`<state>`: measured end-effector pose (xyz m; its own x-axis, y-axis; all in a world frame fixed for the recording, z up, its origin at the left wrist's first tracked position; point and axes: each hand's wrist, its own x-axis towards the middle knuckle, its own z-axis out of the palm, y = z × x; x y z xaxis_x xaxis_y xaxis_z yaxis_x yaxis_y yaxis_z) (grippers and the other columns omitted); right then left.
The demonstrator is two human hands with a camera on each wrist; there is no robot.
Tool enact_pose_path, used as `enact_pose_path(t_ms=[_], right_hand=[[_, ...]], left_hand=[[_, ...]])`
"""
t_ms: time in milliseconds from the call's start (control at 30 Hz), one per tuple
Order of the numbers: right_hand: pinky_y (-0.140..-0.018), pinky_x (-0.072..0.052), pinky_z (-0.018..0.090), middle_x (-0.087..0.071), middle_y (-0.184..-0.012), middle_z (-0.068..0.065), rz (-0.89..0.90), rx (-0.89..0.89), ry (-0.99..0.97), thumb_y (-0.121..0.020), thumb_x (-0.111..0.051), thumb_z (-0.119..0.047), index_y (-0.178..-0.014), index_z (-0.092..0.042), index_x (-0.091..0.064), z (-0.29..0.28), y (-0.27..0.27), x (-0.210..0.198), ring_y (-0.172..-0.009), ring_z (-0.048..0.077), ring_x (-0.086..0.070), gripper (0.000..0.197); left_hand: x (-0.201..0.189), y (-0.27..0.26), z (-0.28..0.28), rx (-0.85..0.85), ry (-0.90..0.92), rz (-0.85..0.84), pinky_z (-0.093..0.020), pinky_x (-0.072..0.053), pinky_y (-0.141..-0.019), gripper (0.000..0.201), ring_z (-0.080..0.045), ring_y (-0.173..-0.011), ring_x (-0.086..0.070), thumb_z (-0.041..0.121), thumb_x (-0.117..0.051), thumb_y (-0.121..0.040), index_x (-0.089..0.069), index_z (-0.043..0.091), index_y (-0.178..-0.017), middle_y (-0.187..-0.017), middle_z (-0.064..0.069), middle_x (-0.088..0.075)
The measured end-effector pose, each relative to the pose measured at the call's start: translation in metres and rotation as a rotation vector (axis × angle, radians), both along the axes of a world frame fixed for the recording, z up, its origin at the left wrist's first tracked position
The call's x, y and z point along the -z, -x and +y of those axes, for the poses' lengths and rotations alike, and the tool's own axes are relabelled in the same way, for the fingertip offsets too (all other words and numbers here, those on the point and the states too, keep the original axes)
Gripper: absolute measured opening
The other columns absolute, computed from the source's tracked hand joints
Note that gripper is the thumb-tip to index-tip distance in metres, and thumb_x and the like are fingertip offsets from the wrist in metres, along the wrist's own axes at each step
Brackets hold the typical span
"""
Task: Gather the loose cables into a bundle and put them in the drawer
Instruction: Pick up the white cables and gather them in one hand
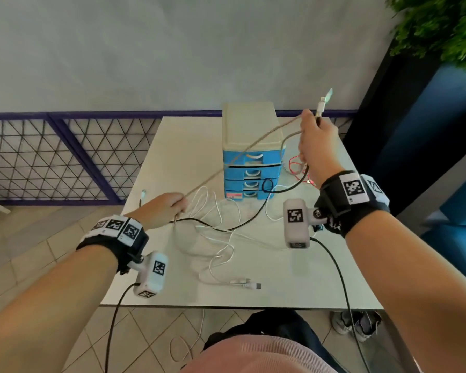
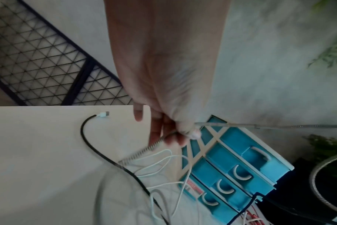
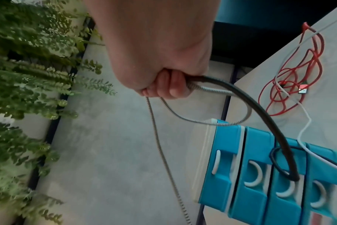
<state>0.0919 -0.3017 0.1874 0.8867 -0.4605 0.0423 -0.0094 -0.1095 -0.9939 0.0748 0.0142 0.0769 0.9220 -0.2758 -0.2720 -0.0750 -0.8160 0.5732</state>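
Note:
A grey braided cable (image 1: 242,152) stretches taut between both hands, across the front of the blue drawer unit (image 1: 250,162). My right hand (image 1: 316,138) is raised to the right of the unit and grips the braided cable (image 3: 208,89) together with a black cable (image 3: 269,121), plug ends sticking up. My left hand (image 1: 170,208) pinches the braided cable (image 2: 154,146) low over the table. White cables (image 1: 215,224) lie tangled on the table (image 1: 320,281). A red cable (image 3: 290,85) lies coiled right of the unit. All the drawers look closed.
A black cable with a white plug (image 2: 103,114) lies at the table's left edge. A plant (image 1: 441,30) and a blue-black panel stand at the right. A mesh fence (image 1: 65,157) runs behind. Shoes (image 1: 355,324) sit on the tiled floor under the table's front edge.

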Motion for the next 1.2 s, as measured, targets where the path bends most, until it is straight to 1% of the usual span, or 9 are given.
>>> enact_pose_path(t_ms=[133,267,333,433,533,700,867,1033,1200], right_hand=[[-0.055,-0.032,0.034,-0.040,-0.060,-0.002,0.022,-0.024,0.185,-0.095,-0.044,-0.043,-0.065,-0.021,-0.045,-0.002,0.002,0.007,-0.052,0.013,-0.037,0.038],[-0.042,-0.029,0.023,-0.042,-0.056,-0.006,0.151,-0.250,0.335,-0.100,-0.041,-0.037,-0.066,-0.019,-0.053,0.012,0.011,0.022,-0.040,0.006,-0.033,0.041],[-0.042,-0.028,0.023,-0.041,-0.055,-0.006,0.239,-0.376,0.399,-0.100,-0.040,-0.040,-0.073,-0.017,-0.062,0.021,0.018,0.029,-0.042,0.009,-0.032,0.041],[-0.047,-0.031,0.025,-0.039,-0.054,-0.004,0.319,-0.451,0.496,-0.099,-0.040,-0.044,-0.071,-0.017,-0.056,0.031,0.024,0.042,-0.045,0.012,-0.034,0.042],[-0.054,-0.037,0.028,-0.041,-0.060,0.000,0.331,-0.429,0.538,-0.100,-0.039,-0.034,-0.068,-0.014,-0.042,0.034,0.024,0.054,-0.052,0.016,-0.038,0.038],[-0.047,-0.027,0.023,-0.042,-0.064,-0.001,0.328,-0.371,0.683,-0.101,-0.036,-0.017,-0.078,-0.010,-0.044,0.029,0.026,0.061,-0.054,0.012,-0.040,0.025],[-0.046,-0.026,0.024,-0.040,-0.056,-0.001,0.307,-0.420,0.767,-0.097,-0.047,-0.025,-0.064,-0.012,-0.045,0.029,0.029,0.063,-0.051,0.014,-0.039,0.036],[-0.044,-0.025,0.020,-0.044,-0.057,-0.005,0.287,-0.452,0.790,-0.099,-0.046,-0.031,-0.075,-0.014,-0.057,0.025,0.034,0.058,-0.049,0.008,-0.040,0.032],[-0.040,-0.027,0.016,-0.044,-0.062,-0.002,0.263,-0.425,0.444,-0.102,-0.038,-0.024,-0.097,-0.014,-0.061,0.016,0.034,0.059,-0.044,0.009,-0.033,0.026]], left_hand=[[0.001,-0.008,0.007,-0.040,-0.035,0.024,-0.029,-0.039,-0.066,0.033,-0.018,-0.065,-0.050,0.019,-0.035,-0.101,-0.052,0.015,-0.072,-0.072,-0.001,-0.057],[-0.040,-0.027,0.002,-0.271,-0.020,-0.371,-0.029,-0.034,-0.051,0.031,-0.019,-0.053,-0.045,0.025,-0.037,-0.101,-0.064,0.013,-0.094,-0.086,-0.005,-0.060],[-0.058,-0.038,0.005,-0.352,-0.013,-0.523,-0.036,-0.042,-0.070,0.031,-0.030,-0.070,-0.056,0.030,-0.037,-0.101,-0.066,0.017,-0.101,-0.092,-0.009,-0.065],[-0.064,-0.053,0.005,-0.353,-0.225,-0.579,-0.048,-0.028,-0.097,0.027,-0.031,-0.111,-0.050,0.027,-0.044,-0.097,-0.062,0.017,-0.115,-0.113,-0.011,-0.059],[-0.048,-0.049,-0.004,-0.256,-0.311,-0.544,-0.054,-0.022,-0.108,0.038,-0.031,-0.125,-0.041,0.026,-0.057,-0.090,-0.051,0.019,-0.127,-0.131,-0.011,-0.045],[0.001,-0.011,-0.046,0.249,-0.102,-0.303,-0.042,-0.047,-0.089,0.007,-0.016,-0.089,-0.054,0.021,-0.059,-0.087,-0.064,0.019,-0.091,-0.095,0.002,-0.058],[0.050,0.036,-0.087,0.613,-0.123,0.039,-0.028,-0.047,-0.073,0.011,-0.009,-0.077,-0.055,0.028,-0.063,-0.084,-0.066,0.019,-0.089,-0.084,0.009,-0.061],[0.088,0.064,-0.101,0.679,-0.293,0.144,-0.027,-0.037,-0.060,0.025,-0.011,-0.075,-0.050,0.040,-0.067,-0.077,-0.057,0.021,-0.089,-0.086,0.008,-0.057],[0.091,0.059,-0.096,0.559,-0.147,0.146,-0.027,-0.045,-0.071,0.004,-0.012,-0.084,-0.060,0.024,-0.067,-0.081,-0.065,0.022,-0.084,-0.088,0.009,-0.065]])
